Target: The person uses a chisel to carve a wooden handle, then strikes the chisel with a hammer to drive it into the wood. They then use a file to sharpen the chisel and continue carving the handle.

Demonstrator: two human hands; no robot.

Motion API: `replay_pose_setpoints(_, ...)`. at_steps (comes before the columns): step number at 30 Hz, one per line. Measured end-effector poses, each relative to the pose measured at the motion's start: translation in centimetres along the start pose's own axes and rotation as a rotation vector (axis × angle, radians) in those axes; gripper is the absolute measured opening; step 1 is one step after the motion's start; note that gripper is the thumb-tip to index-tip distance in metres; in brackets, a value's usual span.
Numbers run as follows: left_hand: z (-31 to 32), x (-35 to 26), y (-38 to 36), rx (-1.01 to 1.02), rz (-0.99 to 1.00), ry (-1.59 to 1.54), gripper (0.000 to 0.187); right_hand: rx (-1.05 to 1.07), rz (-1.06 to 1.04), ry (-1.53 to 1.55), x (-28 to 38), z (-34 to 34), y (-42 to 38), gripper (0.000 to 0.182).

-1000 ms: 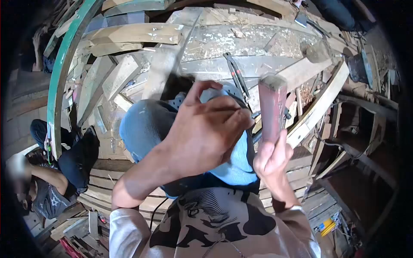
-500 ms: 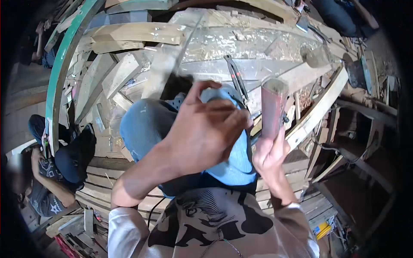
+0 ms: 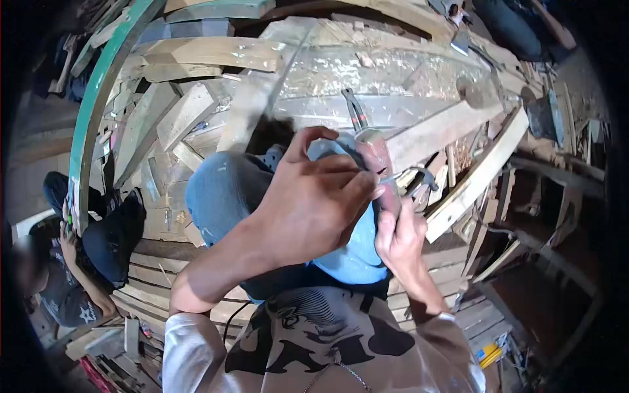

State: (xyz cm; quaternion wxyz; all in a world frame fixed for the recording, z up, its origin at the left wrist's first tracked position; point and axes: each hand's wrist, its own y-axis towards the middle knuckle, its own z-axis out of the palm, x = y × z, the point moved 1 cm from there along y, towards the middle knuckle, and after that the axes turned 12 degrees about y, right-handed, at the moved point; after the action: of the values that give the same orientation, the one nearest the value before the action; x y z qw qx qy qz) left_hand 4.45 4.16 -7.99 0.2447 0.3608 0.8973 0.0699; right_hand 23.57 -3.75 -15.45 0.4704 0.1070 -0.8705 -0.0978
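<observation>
My left hand is raised over my knees, thumb and fingers pinched beside the reddish piece; what they hold, if anything, is too small to name. My right hand grips the lower end of a reddish, block-like piece with a pale top. A curved metal part sticks out to its right; whether it is attached is unclear. Behind the reddish piece, pliers-like tool with red marks lies on the worn wood.
Boards and offcuts lie at the left, beside a green-edged beam. A pale plank slants at the right. One person sits at the left; another person's legs show at the upper right.
The reddish piece has moved left with my right hand, closer to my left fingers, and now covers part of the pliers-like tool. The curved metal part has come into clearer view.
</observation>
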Motion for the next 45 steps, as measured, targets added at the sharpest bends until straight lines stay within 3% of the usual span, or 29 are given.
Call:
replay_pose_setpoints(3,-0.1,-0.4,0.0,-0.046,-0.011,-0.067,0.015,-0.127,-0.008,0.038,0.5,-0.1,1.5,0.021)
replay_pose_setpoints(11,-0.2,-0.5,0.2,0.0,-0.048,-0.039,0.016,-0.193,0.148,0.224,-0.1,-1.8,0.1,0.05)
replay_pose_setpoints(14,-0.3,-1.0,0.3,0.007,-0.062,0.009,0.02,-0.205,0.01,0.217,0.5,-1.5,0.3,0.057)
replay_pose_setpoints(18,-0.3,-1.4,-0.1,-0.003,-0.047,0.062,0.024,-0.097,0.009,0.247,0.6,-2.0,-0.2,0.059)
replay_pose_setpoints(24,-1.9,-3.4,0.4,0.224,-0.107,-0.063,0.028,-0.143,0.024,0.304,1.8,-2.9,-1.2,0.059)
replay_pose_setpoints(29,-1.4,-3.5,0.3,0.232,-0.087,0.061,0.025,-0.114,0.052,0.31,1.5,-3.3,-2.4,0.059)
replay_pose_setpoints(31,-1.2,-3.5,0.4,0.109,-0.098,0.181,0.024,-0.102,0.083,0.319,1.8,-3.1,-2.5,0.058)
replay_pose_setpoints(35,-1.0,-3.4,0.4,0.082,0.036,0.331,0.025,-0.019,0.055,0.32,1.4,-2.9,-2.7,0.059)
replay_pose_setpoints(40,-2.1,-4.2,0.6,0.153,-0.02,0.337,0.022,-0.093,0.049,0.377,2.1,-2.5,-2.3,0.054)
replay_pose_setpoints(45,-1.3,-2.6,0.2,0.099,0.0,0.274,0.019,-0.12,0.061,0.379,1.9,-2.4,-2.3,0.05)
